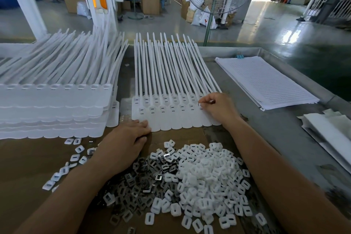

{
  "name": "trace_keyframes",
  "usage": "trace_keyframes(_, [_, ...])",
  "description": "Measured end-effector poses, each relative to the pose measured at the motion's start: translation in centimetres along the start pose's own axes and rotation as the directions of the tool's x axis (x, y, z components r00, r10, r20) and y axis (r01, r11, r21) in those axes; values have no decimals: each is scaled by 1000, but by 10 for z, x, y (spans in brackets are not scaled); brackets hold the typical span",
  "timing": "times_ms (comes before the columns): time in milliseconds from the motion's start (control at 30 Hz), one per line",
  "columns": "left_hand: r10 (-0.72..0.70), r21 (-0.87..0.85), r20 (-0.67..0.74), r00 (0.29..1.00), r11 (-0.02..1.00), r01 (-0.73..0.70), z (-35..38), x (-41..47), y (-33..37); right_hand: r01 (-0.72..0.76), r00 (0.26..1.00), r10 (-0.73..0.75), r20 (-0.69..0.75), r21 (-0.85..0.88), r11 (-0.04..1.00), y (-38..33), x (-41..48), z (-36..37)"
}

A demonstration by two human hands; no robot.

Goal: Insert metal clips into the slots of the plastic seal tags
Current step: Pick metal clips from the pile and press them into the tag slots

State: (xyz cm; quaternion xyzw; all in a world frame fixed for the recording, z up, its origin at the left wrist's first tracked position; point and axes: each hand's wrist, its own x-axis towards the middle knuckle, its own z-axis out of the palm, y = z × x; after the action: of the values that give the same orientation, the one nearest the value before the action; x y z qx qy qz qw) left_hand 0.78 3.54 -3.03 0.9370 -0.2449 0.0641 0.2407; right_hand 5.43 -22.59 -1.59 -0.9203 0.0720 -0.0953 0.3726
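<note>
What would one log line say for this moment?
left hand: flat, touching seal tags | right hand: fingertips at a tag slot

The right hand (pixel 218 108) curls over a slot in the seal tags (pixel 171 118), hiding whatever it pinches; stacked tags (pixel 53 112) run off the left edge.

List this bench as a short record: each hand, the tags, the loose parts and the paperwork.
left hand: flat, pressing the near-left edge of the tag row
right hand: fingertips pinched at the slot of the rightmost front tag; what they hold is hidden
metal clips: loose pile on the cardboard, near centre
white plastic pieces: loose pile right of the clips, touching it
stacked tags: left of the row
lined papers: far right
</note>
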Motion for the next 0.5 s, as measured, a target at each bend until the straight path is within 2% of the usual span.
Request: trace_keyframes(500, [5,6,-19,1000,1000,-5,1,-1,0,-41,999,40,33,46,998,-2,3,-2])
